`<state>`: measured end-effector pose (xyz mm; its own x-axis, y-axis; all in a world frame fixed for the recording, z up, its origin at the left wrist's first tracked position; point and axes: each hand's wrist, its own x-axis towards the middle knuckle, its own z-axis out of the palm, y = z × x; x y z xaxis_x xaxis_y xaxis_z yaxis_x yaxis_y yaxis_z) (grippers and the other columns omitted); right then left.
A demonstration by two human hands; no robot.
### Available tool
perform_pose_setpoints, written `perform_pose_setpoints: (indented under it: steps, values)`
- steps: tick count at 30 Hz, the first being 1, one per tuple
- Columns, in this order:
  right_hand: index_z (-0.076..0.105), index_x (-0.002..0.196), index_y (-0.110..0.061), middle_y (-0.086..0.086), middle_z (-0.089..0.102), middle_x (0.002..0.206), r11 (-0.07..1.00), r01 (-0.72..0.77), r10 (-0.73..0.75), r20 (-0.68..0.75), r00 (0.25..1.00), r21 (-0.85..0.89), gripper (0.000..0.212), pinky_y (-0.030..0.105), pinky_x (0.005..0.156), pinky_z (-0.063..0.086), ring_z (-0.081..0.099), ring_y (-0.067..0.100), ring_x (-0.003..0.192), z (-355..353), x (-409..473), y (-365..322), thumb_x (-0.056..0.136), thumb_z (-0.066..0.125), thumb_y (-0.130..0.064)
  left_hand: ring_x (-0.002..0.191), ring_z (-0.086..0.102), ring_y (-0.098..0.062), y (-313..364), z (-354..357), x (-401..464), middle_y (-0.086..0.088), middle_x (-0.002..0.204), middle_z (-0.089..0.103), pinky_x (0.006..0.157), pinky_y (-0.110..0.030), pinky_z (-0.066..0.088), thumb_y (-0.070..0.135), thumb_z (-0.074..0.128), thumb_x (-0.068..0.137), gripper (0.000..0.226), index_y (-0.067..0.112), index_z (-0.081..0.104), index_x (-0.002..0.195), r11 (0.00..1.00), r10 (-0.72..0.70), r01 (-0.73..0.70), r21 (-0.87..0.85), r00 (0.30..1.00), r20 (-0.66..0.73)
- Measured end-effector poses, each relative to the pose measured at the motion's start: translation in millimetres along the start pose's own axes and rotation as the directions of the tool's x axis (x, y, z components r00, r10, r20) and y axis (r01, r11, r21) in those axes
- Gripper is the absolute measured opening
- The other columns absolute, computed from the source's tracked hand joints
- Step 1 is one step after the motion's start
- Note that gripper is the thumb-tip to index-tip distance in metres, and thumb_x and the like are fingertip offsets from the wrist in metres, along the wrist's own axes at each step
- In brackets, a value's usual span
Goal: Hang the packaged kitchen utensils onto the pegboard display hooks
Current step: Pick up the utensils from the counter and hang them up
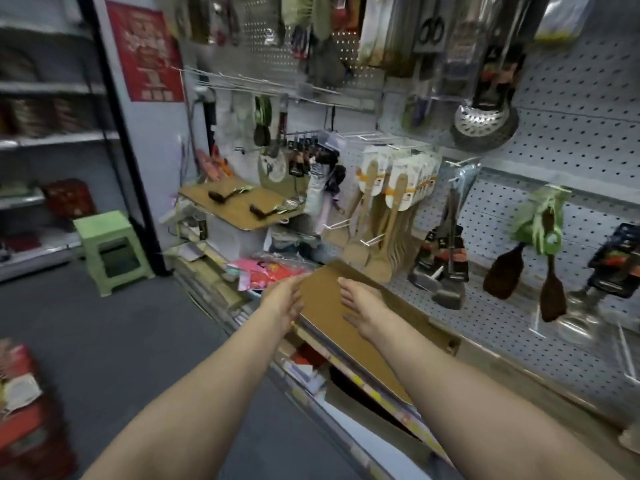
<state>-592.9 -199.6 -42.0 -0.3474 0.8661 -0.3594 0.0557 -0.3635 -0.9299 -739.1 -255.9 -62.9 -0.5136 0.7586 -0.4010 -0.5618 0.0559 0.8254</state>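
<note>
Both hands are laid flat, fingers relaxed, on a brown cardboard sheet point(325, 303): left hand point(282, 301) at its near edge, right hand point(363, 306) on top. No utensil is held. Packaged utensils point(391, 188) hang at 1 o'clock, long axes vertical, nearer the right hand.

Dim, even indoor light; soft motion blur throughout, wide-angle bending at edges.

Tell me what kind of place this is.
Most likely a housewares shop aisle: a pegboard wall with packaged wooden spatulas hanging on hooks, stocked shelving on the left, and a red poster.
</note>
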Motion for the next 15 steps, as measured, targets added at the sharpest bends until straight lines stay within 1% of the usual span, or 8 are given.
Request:
perform_pose_setpoints:
  steps: [2,4,6,8,10,12,14,15]
  values:
    - [0.063,0.095,-0.023,0.004,0.063,0.118,1.0,-0.017,0.017,0.018,1.0,0.001,0.013,0.044,0.105,0.045,0.057,0.019,0.111,35,16,-1,0.09,0.074,-0.029,0.127,0.053,-0.02,23,-27,19,-0.008,0.141,0.055,0.087,-0.026,0.046,0.023,0.058,0.099,0.031,0.011,0.059,0.128,1.0,0.002,-0.002,0.013,1.0,-0.01]
    - [0.064,0.105,-0.02,0.004,0.063,0.117,0.999,-0.03,0.03,0.033,0.999,-0.016,0.02,0.046,0.109,0.043,0.056,0.019,0.111,67,31,-4,0.09,0.074,-0.029,0.135,0.048,-0.025,44,-50,34,-0.011,0.148,0.049,0.098,-0.031,0.042,0.023,0.057,0.1,0.038,0.009,0.056,0.135,1.0,0.007,-0.006,0.027,0.999,-0.035]
    - [0.063,0.111,-0.018,0.004,0.064,0.12,0.999,-0.04,0.042,0.048,0.998,-0.036,0.026,0.046,0.109,0.043,0.057,0.02,0.109,97,48,-6,0.09,0.073,-0.03,0.133,0.05,-0.025,61,-70,55,-0.011,0.146,0.052,0.096,-0.033,0.046,0.022,0.06,0.098,0.032,0.009,0.06,0.127,0.999,0.031,-0.03,0.017,0.997,-0.069]
    - [0.063,0.109,-0.017,0.003,0.067,0.117,0.998,-0.048,0.051,0.083,0.995,-0.037,0.021,0.041,0.102,0.046,0.06,0.016,0.1,125,68,-9,0.093,0.069,-0.029,0.127,0.054,-0.023,74,-86,79,-0.012,0.143,0.055,0.088,-0.032,0.049,0.021,0.062,0.097,0.028,0.009,0.062,0.122,0.999,0.036,-0.037,-0.015,0.995,-0.091]
    - [0.064,0.114,-0.013,0.003,0.07,0.112,0.998,-0.057,0.061,0.114,0.992,-0.037,0.023,0.036,0.092,0.047,0.062,0.014,0.096,149,94,-11,0.095,0.066,-0.027,0.125,0.055,-0.024,85,-97,104,-0.013,0.141,0.056,0.092,-0.034,0.052,0.02,0.063,0.096,0.031,0.008,0.061,0.125,0.999,0.02,-0.025,-0.043,0.994,-0.111]
    - [0.066,0.116,-0.013,0.004,0.071,0.115,0.997,-0.063,0.068,0.13,0.989,-0.04,0.027,0.038,0.097,0.046,0.063,0.018,0.106,173,125,-14,0.094,0.067,-0.029,0.122,0.056,-0.024,94,-105,133,-0.014,0.136,0.059,0.098,-0.037,0.051,0.019,0.064,0.096,0.038,0.005,0.058,0.13,0.998,0.015,-0.022,-0.059,0.992,-0.129]
    - [0.067,0.114,-0.015,0.005,0.071,0.117,0.997,-0.069,0.073,0.143,0.987,-0.034,0.025,0.04,0.099,0.049,0.063,0.021,0.111,197,161,-17,0.094,0.067,-0.029,0.114,0.059,-0.022,109,-110,166,-0.013,0.126,0.064,0.093,-0.035,0.05,0.018,0.065,0.095,0.039,0.003,0.058,0.13,0.997,0.016,-0.027,-0.076,0.99,-0.139]
    - [0.068,0.112,-0.015,0.005,0.07,0.118,0.997,-0.072,0.076,0.146,0.986,-0.031,0.023,0.041,0.099,0.051,0.063,0.021,0.111,209,181,-20,0.093,0.068,-0.029,0.116,0.059,-0.023,117,-113,184,-0.013,0.124,0.064,0.094,-0.035,0.049,0.017,0.065,0.095,0.039,0.002,0.058,0.131,0.996,0.015,-0.027,-0.084,0.99,-0.14]
